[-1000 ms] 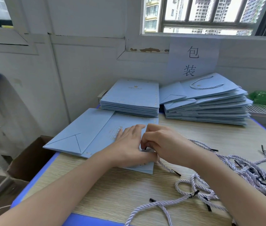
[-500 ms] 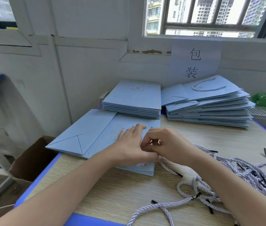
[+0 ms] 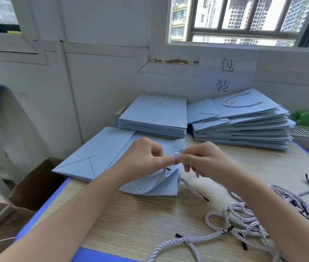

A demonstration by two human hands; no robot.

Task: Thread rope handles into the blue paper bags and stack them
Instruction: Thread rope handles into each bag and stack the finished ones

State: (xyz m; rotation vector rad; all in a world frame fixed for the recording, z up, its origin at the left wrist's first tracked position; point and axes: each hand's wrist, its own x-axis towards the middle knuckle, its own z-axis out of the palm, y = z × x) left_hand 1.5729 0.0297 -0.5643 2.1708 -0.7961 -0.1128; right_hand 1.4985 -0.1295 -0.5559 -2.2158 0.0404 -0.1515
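Both hands meet above the flat blue bag (image 3: 100, 157) on the surface (image 3: 149, 224). The left hand (image 3: 146, 159) and right hand (image 3: 202, 159) each pinch a small loop of rope (image 3: 176, 154) over the bag's lifted mouth. Loose ropes (image 3: 244, 220) lie right; two bag stacks (image 3: 155, 118) behind.

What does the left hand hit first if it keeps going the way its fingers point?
The left hand points toward the right hand, fingertips nearly touching at the rope loop both pinch. It would likely meet the right hand's fingers first; depth is unclear.
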